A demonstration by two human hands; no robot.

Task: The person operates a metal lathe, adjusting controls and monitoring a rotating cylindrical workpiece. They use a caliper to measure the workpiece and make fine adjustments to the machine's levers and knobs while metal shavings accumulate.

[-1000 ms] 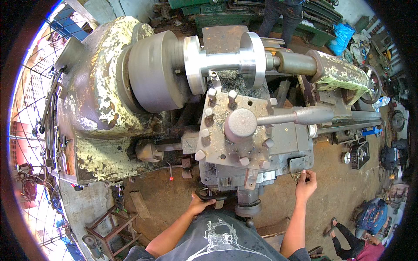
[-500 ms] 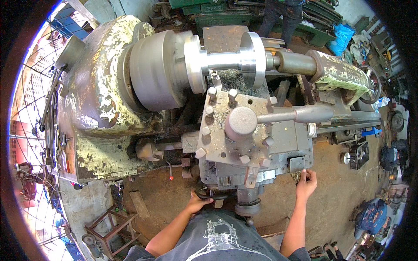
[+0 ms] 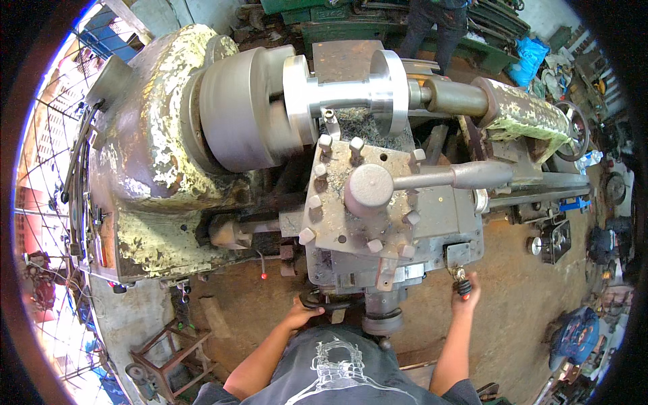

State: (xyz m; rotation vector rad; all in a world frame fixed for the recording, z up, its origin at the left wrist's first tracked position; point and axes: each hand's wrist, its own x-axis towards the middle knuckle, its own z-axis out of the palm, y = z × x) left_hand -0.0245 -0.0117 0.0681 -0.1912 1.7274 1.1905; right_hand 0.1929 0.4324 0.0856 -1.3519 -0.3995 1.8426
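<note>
My left hand [image 3: 304, 314] is wrapped round the black rim of a handwheel [image 3: 341, 305] on the front of a lathe carriage. My right hand [image 3: 464, 297] is beside a short lever [image 3: 464, 289] with a black grip and red tip; its fingers are partly hidden and blurred. Behind the hands, the square tool post [image 3: 364, 229] carries a clamping handle [image 3: 482, 175] and several bolts. A shiny metal spool-shaped workpiece [image 3: 344, 93] with two flanges sits between the blurred chuck [image 3: 243, 111] and the tailstock [image 3: 459, 96]. The cutting tool [image 3: 331, 121] is close to the workpiece.
The paint-chipped headstock [image 3: 152, 135] stands at left. A ball-ended crank [image 3: 383, 327] juts out near my body. Metal chips [image 3: 361, 125] lie behind the tool post. Farther back, a person [image 3: 435, 30] stands by green machinery. A metal stool frame [image 3: 172, 361] is at lower left.
My right hand has moved down slightly, and the lever's black grip and red tip now show beside it. My left hand stays on the handwheel. The chuck's jaws appear in a different position.
</note>
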